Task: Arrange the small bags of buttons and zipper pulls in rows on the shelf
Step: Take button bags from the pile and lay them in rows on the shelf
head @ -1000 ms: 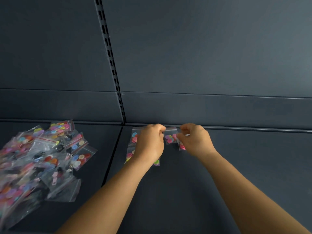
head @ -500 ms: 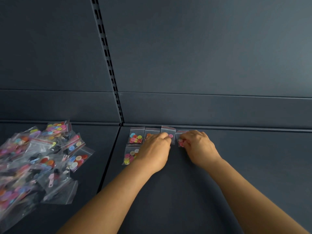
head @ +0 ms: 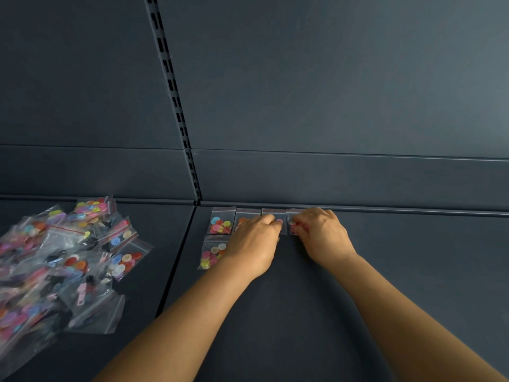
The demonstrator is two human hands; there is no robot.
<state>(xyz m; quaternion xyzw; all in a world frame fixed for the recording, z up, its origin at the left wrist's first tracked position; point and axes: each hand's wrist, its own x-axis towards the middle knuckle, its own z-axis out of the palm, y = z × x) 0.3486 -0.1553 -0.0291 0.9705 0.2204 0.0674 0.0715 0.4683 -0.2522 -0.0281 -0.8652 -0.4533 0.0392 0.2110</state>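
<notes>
Four bags (head: 275,216) laid edge to edge along shelf (head: 385,271) back lip, likely to keep row straight. Third bag pressed by left hand (head: 254,244), fingers curled; fourth pinched by right hand (head: 321,235). Fifth bag (head: 213,253) set in front. Unsorted pile (head: 60,260) left aside.

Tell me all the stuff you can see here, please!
bags in the back row: four, clear with coloured buttons, side by side against the back lip of the right shelf panel; two partly under the hands
bag in the second row: one, clear with pink and yellow buttons, in front of the first bag
loose pile of bags: too many to count, clear with bright buttons and zipper pulls, heaped on the left panel
shelf: one, dark grey
slotted upright: one, dark, on the back wall
left hand: on the middle bags
right hand: on the last bag
</notes>
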